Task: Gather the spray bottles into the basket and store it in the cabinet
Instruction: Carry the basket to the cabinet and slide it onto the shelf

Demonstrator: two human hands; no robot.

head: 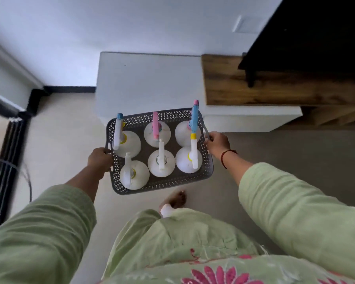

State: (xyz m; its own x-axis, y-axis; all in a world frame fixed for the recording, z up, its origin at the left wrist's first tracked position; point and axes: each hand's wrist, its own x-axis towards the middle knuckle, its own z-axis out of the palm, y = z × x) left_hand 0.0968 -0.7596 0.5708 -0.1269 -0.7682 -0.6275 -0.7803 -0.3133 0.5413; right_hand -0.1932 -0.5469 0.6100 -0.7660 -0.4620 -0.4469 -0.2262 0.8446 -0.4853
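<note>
The basket point(152, 188) hung between the two hands, clear of the floor point(59, 150), with all six spray bottles point(161, 160) standing upright inside it. The left hand point(99, 159) curled round the handle on its side and the right hand point(216, 144) gripped the opposite one, I'd guess to keep the load level. Just beyond the hands stood a low white unit point(148, 78), its near edge close to the basket's far rim. A wooden shelf point(254, 89) jutted out past the right hand. Open floor lay beyond the left hand.
</note>
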